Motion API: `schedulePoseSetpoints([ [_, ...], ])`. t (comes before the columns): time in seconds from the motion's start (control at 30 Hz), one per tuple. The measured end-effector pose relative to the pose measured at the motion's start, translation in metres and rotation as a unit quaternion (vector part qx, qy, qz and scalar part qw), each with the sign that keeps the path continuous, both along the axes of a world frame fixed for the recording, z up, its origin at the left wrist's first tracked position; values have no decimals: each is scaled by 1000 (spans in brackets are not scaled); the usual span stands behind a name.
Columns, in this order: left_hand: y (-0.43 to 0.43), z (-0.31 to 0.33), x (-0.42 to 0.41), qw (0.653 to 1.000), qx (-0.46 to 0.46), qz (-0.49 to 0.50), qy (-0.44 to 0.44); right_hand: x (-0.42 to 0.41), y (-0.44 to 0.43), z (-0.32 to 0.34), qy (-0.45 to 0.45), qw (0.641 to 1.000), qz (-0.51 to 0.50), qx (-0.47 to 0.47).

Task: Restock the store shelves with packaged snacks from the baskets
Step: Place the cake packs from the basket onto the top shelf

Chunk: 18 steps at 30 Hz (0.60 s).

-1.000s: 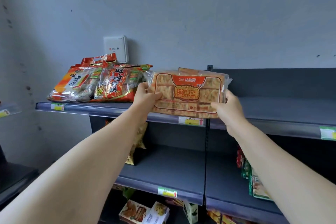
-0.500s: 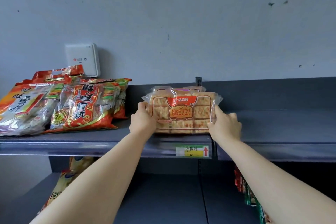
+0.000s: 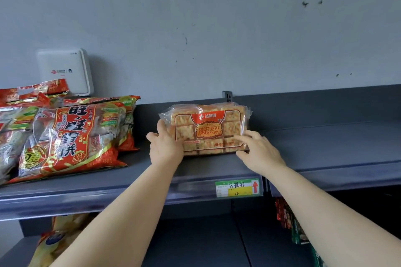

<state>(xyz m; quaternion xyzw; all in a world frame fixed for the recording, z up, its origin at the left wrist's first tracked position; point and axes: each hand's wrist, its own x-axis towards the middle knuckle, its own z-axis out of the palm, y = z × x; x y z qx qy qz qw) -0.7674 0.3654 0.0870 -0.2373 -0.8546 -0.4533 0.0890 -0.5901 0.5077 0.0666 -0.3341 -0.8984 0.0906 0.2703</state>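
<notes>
Pack: clear plastic pack of orange-brown snack squares (image 3: 209, 129) with a red and orange label, at the centre of the frame. Its lower edge sits on the shelf and its printed face is turned toward the camera.
Shelf: dark grey metal top shelf (image 3: 325, 143), running across the middle of the frame. The stretch to the right of the pack is bare.
Left hand: left hand (image 3: 166, 147) is at the pack's left end. Its fingers are curled round that end and grip it, with one finger raised along the wrapper's edge.
Right hand: right hand (image 3: 259, 151) is at the pack's lower right corner. Its fingers are loosely spread, the thumb lies on the front face and a fingertip touches the lower edge.
Neighbours: red and clear bags of rice crackers (image 3: 71, 136) lie stacked at the left of the same shelf, apart from the pack.
Price tag: green and yellow paper tag with a red arrow (image 3: 238, 187), on the shelf's front rail just below the pack.
Wall: grey painted wall (image 3: 217, 28) with dark specks fills the upper frame. A white plastic router box (image 3: 65, 71) is mounted at upper left, above the bags.
Below: dark grey lower shelf (image 3: 195, 240), with a yellow snack bag (image 3: 54, 238) at lower left and upright red and green packets (image 3: 290, 223) at lower right.
</notes>
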Motion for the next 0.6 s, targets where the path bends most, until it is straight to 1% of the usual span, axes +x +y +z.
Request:
schedulePoseSetpoints([
  [0.1,-3,-1,6,999,-24,-31,6,-2,1,1,-52,998,16,-16],
  [0.17,-4,-3,12,996,-62,-43,41,-2,0,2,-50,998,15,-18],
  [0.23,-5,-5,15,991,-93,-41,86,-1,-1,2,-33,999,7,-12],
  [0.33,-5,-4,18,985,-102,-49,130,2,-4,1,18,1000,-9,3],
  [0.4,-5,0,17,981,-110,-71,141,5,-7,1,64,998,-12,6],
  [0.5,-7,8,18,977,-123,-100,142,13,-15,4,110,994,-5,-12],
  [0.57,-10,11,24,975,-118,-121,146,20,-21,4,122,993,0,-3],
  [0.6,-10,12,30,973,-114,-133,151,25,-24,3,112,994,-1,14],
])
